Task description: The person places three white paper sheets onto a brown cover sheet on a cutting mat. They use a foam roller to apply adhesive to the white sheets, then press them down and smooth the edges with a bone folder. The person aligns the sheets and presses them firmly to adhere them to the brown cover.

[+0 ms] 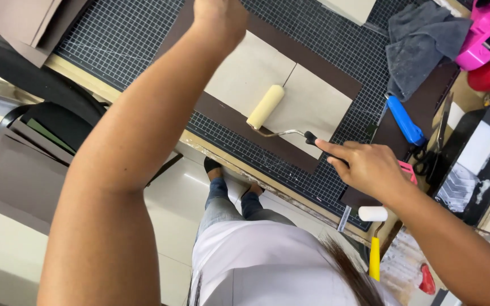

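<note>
the right hand [370, 167] has its grip clamped on the black handle of a cream foam paint roller [266, 106], forefinger stretched along it. the roller head lies ahead of the grip on two beige card panels [307, 105] laid on a dark brown sheet [231, 116] on the gridded cutting mat [126, 39] covering the bench. the left hand [219, 20] presses the far panel; its grip is cut off, so i cannot tell.

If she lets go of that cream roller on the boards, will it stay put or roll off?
The cream roller is a smooth cylinder, so it would probably roll freely across the flat beige boards. Its bent wire frame and the handle in the right hand would likely drop and stop it. It looks foam-covered, so probably light.
</note>
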